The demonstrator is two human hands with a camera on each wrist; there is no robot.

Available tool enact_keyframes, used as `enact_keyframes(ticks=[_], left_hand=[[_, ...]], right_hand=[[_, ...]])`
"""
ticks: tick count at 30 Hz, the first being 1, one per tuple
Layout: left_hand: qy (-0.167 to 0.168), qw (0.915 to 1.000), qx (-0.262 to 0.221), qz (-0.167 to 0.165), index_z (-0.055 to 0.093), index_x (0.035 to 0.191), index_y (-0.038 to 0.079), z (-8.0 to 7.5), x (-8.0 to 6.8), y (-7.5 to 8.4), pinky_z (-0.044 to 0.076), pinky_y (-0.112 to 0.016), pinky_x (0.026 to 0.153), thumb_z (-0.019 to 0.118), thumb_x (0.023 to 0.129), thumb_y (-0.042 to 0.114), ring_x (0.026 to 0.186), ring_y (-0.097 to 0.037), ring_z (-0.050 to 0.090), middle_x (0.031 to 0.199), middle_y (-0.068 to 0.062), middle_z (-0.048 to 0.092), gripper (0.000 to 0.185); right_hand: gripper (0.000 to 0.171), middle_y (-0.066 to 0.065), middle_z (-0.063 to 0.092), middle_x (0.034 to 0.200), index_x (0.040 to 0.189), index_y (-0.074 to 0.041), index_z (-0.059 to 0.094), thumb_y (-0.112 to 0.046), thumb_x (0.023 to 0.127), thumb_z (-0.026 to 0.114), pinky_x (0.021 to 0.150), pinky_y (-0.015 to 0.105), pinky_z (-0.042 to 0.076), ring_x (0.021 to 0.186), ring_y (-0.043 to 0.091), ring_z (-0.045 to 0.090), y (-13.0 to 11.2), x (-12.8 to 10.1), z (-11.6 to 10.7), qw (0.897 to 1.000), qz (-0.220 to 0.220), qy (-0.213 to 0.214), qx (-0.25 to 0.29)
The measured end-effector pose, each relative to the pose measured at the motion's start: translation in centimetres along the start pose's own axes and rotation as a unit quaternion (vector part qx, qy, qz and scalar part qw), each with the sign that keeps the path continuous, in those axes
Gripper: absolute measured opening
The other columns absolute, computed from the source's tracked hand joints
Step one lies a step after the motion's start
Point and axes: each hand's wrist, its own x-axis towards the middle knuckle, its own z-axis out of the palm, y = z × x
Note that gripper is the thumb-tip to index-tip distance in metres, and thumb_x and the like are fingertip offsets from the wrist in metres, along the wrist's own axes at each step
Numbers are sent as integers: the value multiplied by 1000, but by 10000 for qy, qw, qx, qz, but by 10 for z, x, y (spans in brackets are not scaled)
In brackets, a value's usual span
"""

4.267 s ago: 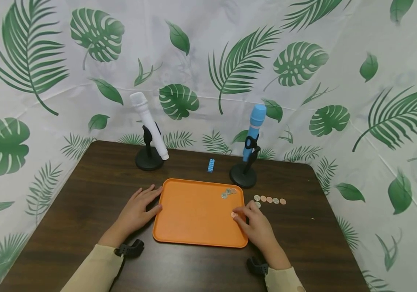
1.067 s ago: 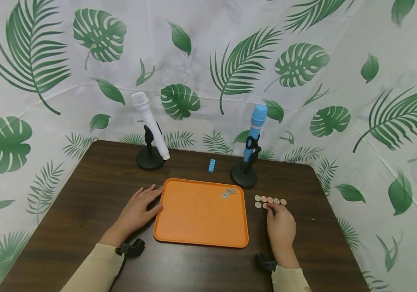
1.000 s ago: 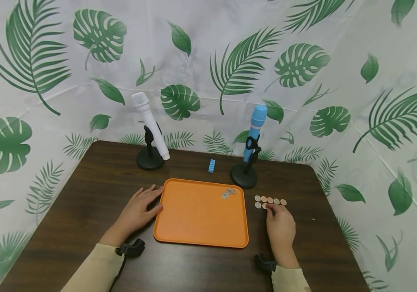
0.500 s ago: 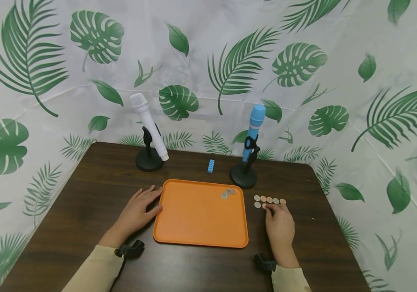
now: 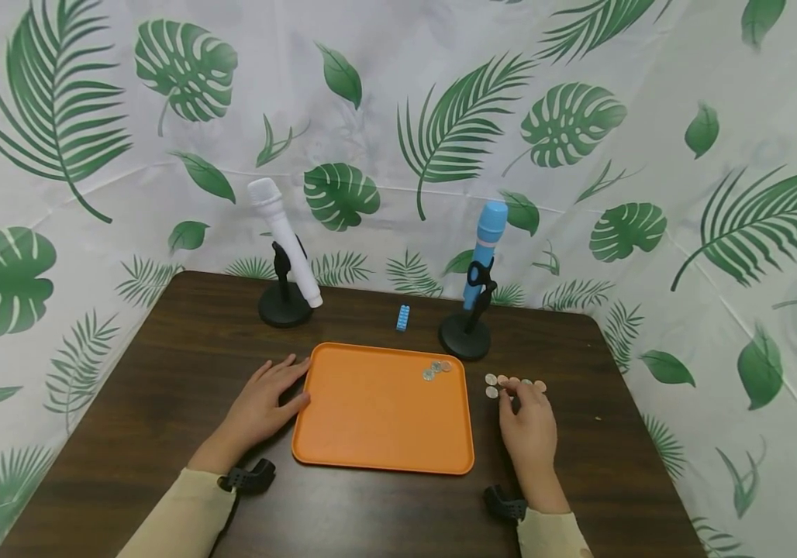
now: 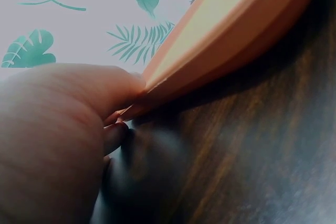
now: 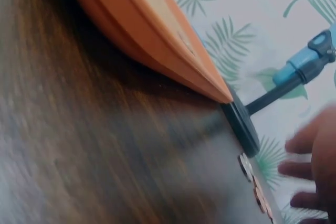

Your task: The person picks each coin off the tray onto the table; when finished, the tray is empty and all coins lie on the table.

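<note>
On the dark wooden table point(image 5: 161, 372) an orange tray point(image 5: 370, 418) lies at the centre, with both hands working at its sides. The left hand point(image 5: 262, 403) rests flat on the table at the tray's 9 o'clock edge, fingers straight and relaxed, the thumb touching the rim; its grip is wide and holds nothing. The left wrist view shows the fingers point(image 6: 118, 132) tucked right against the tray's underside edge point(image 6: 220, 40).

The right hand point(image 5: 527, 426) lies at the tray's 3 o'clock side, off the tray, with its fingertips point(image 5: 515, 385) down on a row of coins point(image 5: 492, 385) on the bare table. The fingers bend over the coins, but whether the grip pinches one or only touches them cannot be told; the right wrist view is blurred, showing the fingers point(image 7: 302, 169) just above the coins point(image 7: 254, 187).

A small cluster of coins point(image 5: 436, 369) sits inside the tray near its 1 o'clock corner. Just beyond that corner stands a blue microphone point(image 5: 485, 248) on a black stand, its base near the row of coins. A white microphone point(image 5: 283, 248) on its stand is at the tray's 11 o'clock, and a small blue brick point(image 5: 403, 317) lies at 12 o'clock between the two stands. A leaf-print backdrop point(image 5: 580, 124) surrounds the table.
</note>
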Motion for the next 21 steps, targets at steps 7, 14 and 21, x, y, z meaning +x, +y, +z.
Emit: enact_keyframes(ticks=[7, 14, 21], left_hand=[[11, 10000, 5, -5, 47, 167, 17, -2, -2, 0, 17, -66, 136, 70, 105, 45, 163, -37, 40, 169, -7, 53, 72], [-23, 10000, -34, 28, 47, 167, 16, -1, 0, 1, 16, -67, 136, 72, 105, 42, 163, -37, 39, 168, -7, 53, 72], [-26, 10000, -47, -21, 48, 166, 17, -1, 0, 1, 16, -65, 137, 72, 104, 42, 163, -36, 39, 167, -7, 54, 71]], right_hand=[[35, 3, 72, 130, 137, -12, 72, -15, 103, 77, 105, 47, 54, 121, 25, 66, -17, -5, 9, 9797, -622, -1251, 1437], [64, 8, 50, 165, 164, -15, 47, -30, 107, 72, 127, 66, 39, 155, 36, 49, -31, -6, 16, 9473, -372, -2573, 1872], [75, 12, 42, 174, 169, -15, 41, -42, 106, 71, 136, 65, 22, 166, 38, 34, -47, 11, 25, 9470, -908, -3045, 473]])
